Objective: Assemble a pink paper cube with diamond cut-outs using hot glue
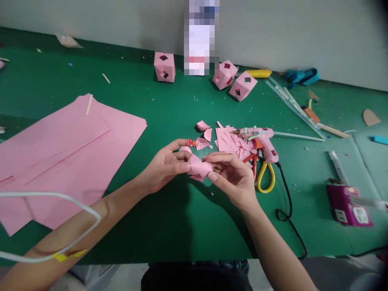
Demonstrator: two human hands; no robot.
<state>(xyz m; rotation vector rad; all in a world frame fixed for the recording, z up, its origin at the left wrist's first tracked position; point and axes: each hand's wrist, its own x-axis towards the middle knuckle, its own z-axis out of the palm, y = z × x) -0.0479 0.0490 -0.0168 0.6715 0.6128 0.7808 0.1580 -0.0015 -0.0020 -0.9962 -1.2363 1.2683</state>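
Observation:
Between my two hands is a small folded pink paper piece (199,167), held above the green table. My left hand (169,163) pinches its left side; a red patterned band wraps one fingertip. My right hand (235,176) grips its right side between thumb and fingers. Just beyond lie curved pink paper pieces (203,126) and a pile of pink paper scraps (228,141). A pink glue gun (266,145) rests at the right of the pile, beside scissors with a yellow handle (266,178) and red-handled pliers (255,166).
Pink sheets (75,161) cover the left of the green table (169,226). Three pink paper cubes, one at the back (164,68), stand near the wall. A black cord trails at right, near a purple box (348,205). A white cable (75,206) crosses above my left forearm.

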